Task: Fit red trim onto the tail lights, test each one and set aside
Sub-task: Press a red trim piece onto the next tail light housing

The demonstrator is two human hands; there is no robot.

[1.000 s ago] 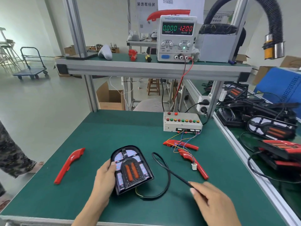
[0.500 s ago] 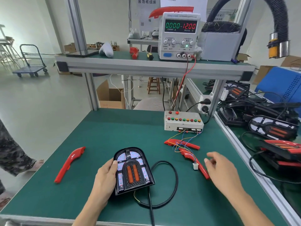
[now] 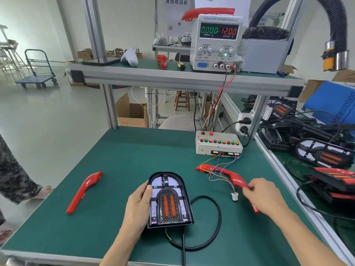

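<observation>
1. On the green counter (image 3: 119, 150), my workstation for fitting trim: the tail light (image 3: 170, 200) lies face up in front of me, rounded end pointing away, its black cable (image 3: 215, 223) looping off to its right.
2. My left hand (image 3: 137, 208) grips the lamp along its left edge, thumb curled over the rim, pinning it flat.
3. My right hand (image 3: 263, 196) rests on the near end of a red trim piece (image 3: 236, 179), fingers curled onto it; I cannot tell whether the pinch is closed. That trim runs diagonally, far-left to near-right, just right of the lamp, with the tester's coloured wires (image 3: 217, 169) draped over it.
4. A second red trim piece (image 3: 84, 191) lies well apart on the lamp's left, nearer my busy left hand.
5. The white connector (image 3: 234, 196) sits between lamp and right hand, unplugged.
</observation>
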